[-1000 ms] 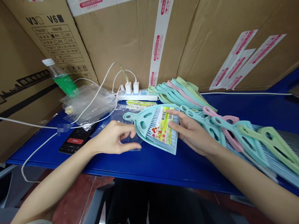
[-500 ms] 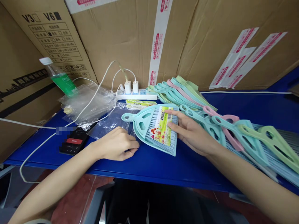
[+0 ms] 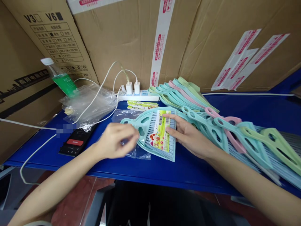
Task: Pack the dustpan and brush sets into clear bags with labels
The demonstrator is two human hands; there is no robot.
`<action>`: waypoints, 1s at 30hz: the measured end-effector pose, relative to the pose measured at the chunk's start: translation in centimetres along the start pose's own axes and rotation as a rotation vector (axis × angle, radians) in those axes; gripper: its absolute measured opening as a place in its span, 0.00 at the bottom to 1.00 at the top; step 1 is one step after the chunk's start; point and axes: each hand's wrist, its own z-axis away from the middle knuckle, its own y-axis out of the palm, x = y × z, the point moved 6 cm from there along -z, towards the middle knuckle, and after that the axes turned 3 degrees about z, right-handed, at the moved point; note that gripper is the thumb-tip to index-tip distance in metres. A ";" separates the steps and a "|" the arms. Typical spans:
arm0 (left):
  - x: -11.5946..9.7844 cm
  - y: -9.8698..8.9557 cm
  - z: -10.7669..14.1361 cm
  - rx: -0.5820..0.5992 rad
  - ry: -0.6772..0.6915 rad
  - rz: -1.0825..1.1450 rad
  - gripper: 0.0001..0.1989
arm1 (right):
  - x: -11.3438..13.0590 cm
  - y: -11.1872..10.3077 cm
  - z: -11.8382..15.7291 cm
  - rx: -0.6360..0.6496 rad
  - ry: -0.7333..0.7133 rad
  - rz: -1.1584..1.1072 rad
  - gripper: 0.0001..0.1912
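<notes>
Right hand (image 3: pixel 175 125), gripping the dustpan (image 3: pixel 152 150) over the worktop (image 3: pixel 183 172), has brush (image 3: pixel 153 121) and card (image 3: pixel 162 133) already nested within; left hand (image 3: pixel 118 141), loosely curled, contents undeterminable, nears a bag (image 3: pixel 141 153) apparently not yet enclosing it.

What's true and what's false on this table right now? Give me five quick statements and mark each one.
1. The right hand touches the card over the dustpan. True.
2. That dustpan is pink. False: the dustpan is turquoise.
3. Two white chargers are plugged into the strip. True.
4. The phone lies right of the dustpan. False: the phone lies left of it.
5. The bottle has a white cap. True.
</notes>
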 end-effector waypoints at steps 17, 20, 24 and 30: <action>2.0 3.0 -0.2 0.248 -0.286 -0.049 0.14 | -0.2 0.9 -0.3 0.082 -0.044 0.023 0.32; 1.9 3.0 -0.3 0.204 -0.280 0.014 0.14 | -0.1 1.2 -0.4 0.107 -0.084 0.043 0.29; 1.4 3.0 -0.5 0.120 -0.247 0.137 0.15 | -0.1 1.4 -0.5 0.103 -0.095 0.054 0.29; 0.5 2.4 -0.8 0.125 -0.133 0.191 0.11 | 0.2 1.3 -0.4 0.100 -0.130 0.058 0.26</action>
